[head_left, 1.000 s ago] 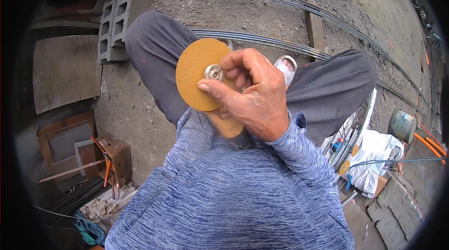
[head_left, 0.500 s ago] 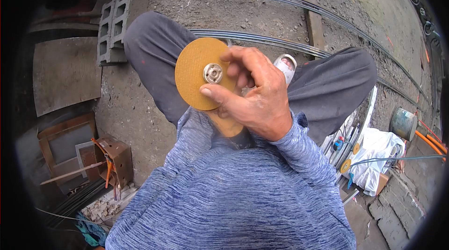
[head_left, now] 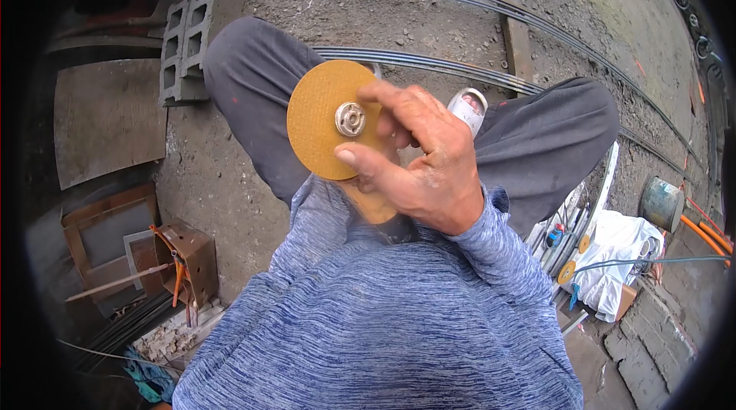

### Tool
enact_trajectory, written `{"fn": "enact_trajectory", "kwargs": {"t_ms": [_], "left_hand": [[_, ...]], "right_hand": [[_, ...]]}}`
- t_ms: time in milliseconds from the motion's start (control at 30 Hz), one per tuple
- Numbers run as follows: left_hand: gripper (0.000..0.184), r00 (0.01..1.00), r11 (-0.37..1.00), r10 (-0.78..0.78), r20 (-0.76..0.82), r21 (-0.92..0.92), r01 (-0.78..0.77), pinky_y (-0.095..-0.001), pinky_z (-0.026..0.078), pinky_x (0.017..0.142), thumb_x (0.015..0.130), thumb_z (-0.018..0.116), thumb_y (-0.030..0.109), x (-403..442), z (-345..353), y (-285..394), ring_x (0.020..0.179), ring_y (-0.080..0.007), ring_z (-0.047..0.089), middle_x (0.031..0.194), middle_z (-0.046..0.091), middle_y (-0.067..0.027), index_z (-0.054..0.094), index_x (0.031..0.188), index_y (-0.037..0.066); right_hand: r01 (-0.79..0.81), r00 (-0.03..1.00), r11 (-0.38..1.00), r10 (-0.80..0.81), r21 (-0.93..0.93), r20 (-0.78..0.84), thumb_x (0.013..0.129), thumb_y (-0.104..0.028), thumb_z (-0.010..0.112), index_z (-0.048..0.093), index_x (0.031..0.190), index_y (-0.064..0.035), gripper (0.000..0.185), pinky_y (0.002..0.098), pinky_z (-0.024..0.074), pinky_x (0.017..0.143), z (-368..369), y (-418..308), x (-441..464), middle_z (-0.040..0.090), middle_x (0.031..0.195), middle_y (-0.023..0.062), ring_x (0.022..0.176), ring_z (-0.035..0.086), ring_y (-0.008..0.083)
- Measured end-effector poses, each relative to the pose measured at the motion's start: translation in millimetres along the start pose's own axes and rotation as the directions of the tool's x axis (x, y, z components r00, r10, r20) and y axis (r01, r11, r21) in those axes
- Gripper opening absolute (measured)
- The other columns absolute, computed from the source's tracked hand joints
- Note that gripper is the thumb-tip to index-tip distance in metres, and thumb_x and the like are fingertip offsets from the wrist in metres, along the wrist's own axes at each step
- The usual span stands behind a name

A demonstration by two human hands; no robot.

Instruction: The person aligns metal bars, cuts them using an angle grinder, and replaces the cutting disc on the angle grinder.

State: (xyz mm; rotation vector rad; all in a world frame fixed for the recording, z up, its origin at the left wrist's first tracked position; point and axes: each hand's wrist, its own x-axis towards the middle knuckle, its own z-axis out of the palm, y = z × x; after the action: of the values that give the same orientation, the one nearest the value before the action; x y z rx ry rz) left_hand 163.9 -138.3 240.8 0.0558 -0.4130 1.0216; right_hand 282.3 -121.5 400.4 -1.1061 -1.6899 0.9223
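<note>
A yellow-orange cutting disc (head_left: 310, 130) is fixed by a silver flange nut (head_left: 350, 119) to what looks like an angle grinder (head_left: 373, 207). Its tan-orange body leads back toward my lap, ending in a dark part at my shirt. Over the right side of the disc is my right hand (head_left: 429, 149), thumb and forefinger curved and spread apart beside the nut. It is open, with the fingertips over the disc's face; whether they touch it I cannot tell. My left hand is hidden; only its sleeve shows, running in beneath the grinder.
Metal rods (head_left: 429, 65) lie across the dirt ahead, over a wooden beam (head_left: 512, 34). Concrete blocks (head_left: 215, 11) and a plywood sheet (head_left: 111, 123) stand at left, with a cardboard box (head_left: 195, 260) below. At right are a white sack (head_left: 613, 257), a can (head_left: 661, 203) and a loose disc (head_left: 566, 272).
My right hand has shifted slightly right and down, its thumb drawing away from the flange nut. The disc and grinder have hardly moved.
</note>
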Motion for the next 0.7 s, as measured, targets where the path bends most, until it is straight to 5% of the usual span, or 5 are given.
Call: {"fn": "enact_trajectory", "kwargs": {"t_ms": [700], "left_hand": [[0.067, 1.000, 1.000, -0.016, 0.022, 0.010, 0.016, -0.0403, 0.053, 0.085, 0.090, 0.066, 0.048, 3, 0, 4, 0.100, -0.0248, 0.061, 0.122, 0.060, -0.0149, 0.047, 0.139, 0.007]], "right_hand": [[-0.051, 0.991, 0.997, 0.042, 0.062, 0.127, 0.077, -0.020, 0.084, 0.066, 0.113, 0.0026, 0.046, 0.0265, 0.0445, 0.050, -12, 1, -9, 0.054, 0.069, 0.0053, 0.057, 0.053, 0.0110]]}}
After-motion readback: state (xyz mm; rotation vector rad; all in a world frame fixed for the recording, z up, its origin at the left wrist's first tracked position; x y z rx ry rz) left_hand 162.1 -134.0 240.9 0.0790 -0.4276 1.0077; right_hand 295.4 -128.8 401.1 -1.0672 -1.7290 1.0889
